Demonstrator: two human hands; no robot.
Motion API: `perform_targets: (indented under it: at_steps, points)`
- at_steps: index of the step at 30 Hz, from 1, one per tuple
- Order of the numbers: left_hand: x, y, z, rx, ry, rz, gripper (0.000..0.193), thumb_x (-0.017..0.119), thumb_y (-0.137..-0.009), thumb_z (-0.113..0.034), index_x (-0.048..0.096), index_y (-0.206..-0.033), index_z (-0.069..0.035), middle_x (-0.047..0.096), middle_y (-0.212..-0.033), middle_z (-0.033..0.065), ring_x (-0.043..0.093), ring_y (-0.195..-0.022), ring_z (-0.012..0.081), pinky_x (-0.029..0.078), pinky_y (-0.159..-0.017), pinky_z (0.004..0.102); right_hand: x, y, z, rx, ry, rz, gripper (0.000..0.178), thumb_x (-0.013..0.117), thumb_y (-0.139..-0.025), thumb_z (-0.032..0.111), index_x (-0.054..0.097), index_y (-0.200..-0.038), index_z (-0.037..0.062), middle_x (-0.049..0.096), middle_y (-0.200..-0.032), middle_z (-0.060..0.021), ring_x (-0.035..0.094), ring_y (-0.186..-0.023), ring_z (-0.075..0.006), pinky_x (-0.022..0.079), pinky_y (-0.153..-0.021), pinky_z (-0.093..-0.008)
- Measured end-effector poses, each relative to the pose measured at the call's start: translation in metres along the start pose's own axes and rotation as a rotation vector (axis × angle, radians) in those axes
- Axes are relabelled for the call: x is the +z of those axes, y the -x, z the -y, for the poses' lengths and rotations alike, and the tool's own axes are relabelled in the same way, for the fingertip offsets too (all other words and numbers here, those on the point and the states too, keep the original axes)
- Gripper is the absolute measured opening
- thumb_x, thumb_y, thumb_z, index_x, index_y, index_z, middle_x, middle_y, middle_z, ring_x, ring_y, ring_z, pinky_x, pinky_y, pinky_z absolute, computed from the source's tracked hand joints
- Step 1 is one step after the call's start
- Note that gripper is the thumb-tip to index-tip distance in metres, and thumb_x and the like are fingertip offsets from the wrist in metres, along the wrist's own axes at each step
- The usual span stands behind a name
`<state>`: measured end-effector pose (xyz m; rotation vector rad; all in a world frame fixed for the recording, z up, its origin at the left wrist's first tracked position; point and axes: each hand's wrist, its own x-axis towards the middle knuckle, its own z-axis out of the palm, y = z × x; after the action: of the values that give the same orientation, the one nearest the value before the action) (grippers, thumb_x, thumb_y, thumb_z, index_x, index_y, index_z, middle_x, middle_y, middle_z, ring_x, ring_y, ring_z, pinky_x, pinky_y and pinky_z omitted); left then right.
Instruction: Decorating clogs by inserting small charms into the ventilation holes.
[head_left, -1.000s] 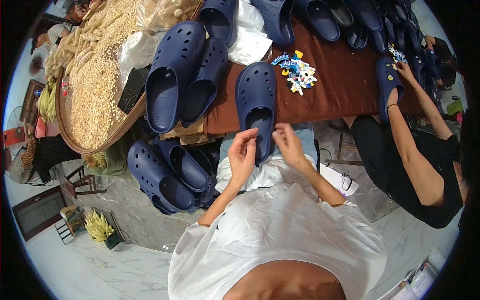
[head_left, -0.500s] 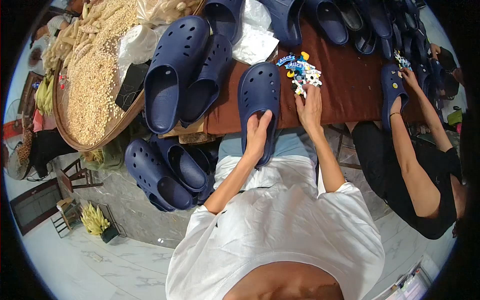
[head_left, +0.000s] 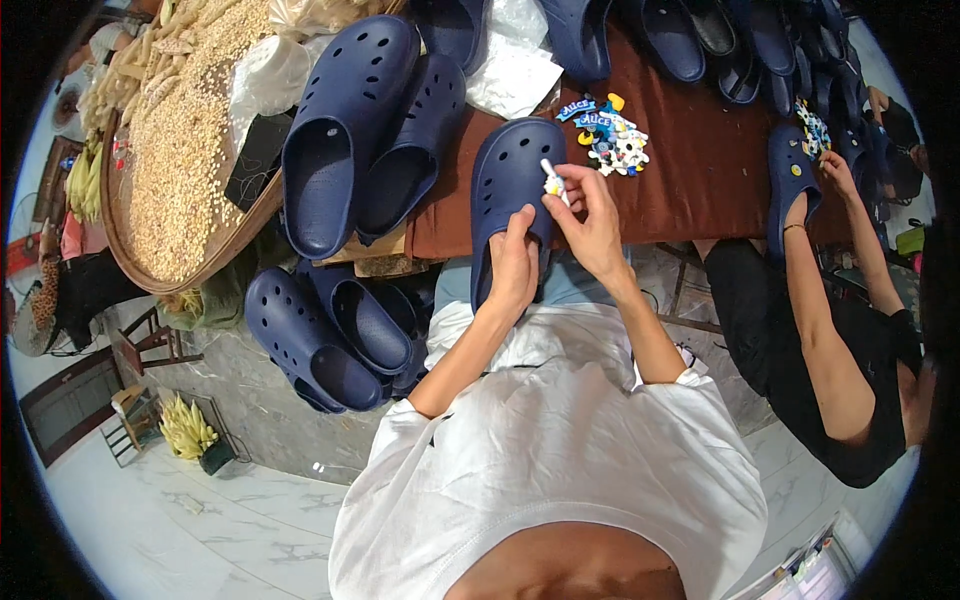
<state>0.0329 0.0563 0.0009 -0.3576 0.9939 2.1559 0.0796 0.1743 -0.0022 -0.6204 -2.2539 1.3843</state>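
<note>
A navy clog [head_left: 512, 160] with holes in its upper lies at the table's near edge, toe pointing away from me. My left hand [head_left: 514, 268] grips it at the foot opening, thumb on top of the upper and fingers inside. Just over the clog's right side, my right hand [head_left: 592, 222] pinches a small white shoe charm [head_left: 555, 184] with a bit of yellow on it. To the right of the clog's toe lies a pile of colourful shoe charms [head_left: 622, 150], blue, white and yellow.
Several navy clogs [head_left: 345, 130] stand left of my work, with more [head_left: 310, 340] below them. A round tray [head_left: 190, 272] of corn kernels is at the far left. White plastic bags [head_left: 510, 75] lie on the brown-covered table [head_left: 690, 190]. A co-worker [head_left: 830, 370] handles another clog [head_left: 792, 185] at right.
My right hand has left the charm pile and moved left over the clog with a white charm in its fingers. My left hand still holds the clog.
</note>
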Motion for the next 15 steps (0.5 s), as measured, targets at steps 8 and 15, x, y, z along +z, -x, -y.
perform_targets:
  at_steps: [8,15]
  points:
    - [-0.02,0.017,0.001,0.008,-0.031,-0.068,0.022,0.061,-0.093,-0.019,0.062,-0.106,-0.001,0.064,-0.107,0.0031,0.058,-0.096,0.0109,0.044,-0.086,0.0275,-0.002,0.011,0.007,0.085,-0.096,0.109,0.026,0.065,-0.094,0.014,0.061,-0.116,0.0011,0.06,-0.097,-0.0074,0.062,-0.081,-0.0141,0.051,-0.07,-0.0272]
    - [-0.032,0.019,0.013,0.005,-0.016,-0.176,0.025,0.061,-0.092,-0.016,0.059,-0.112,-0.002,0.064,-0.106,0.0036,0.06,-0.096,0.0123,0.046,-0.089,0.0277,-0.003,0.01,-0.015,0.334,-0.479,0.212,0.021,0.073,-0.086,0.007,0.063,-0.105,0.0036,0.061,-0.088,-0.0001,0.057,-0.078,-0.0046,0.049,-0.07,-0.0209]
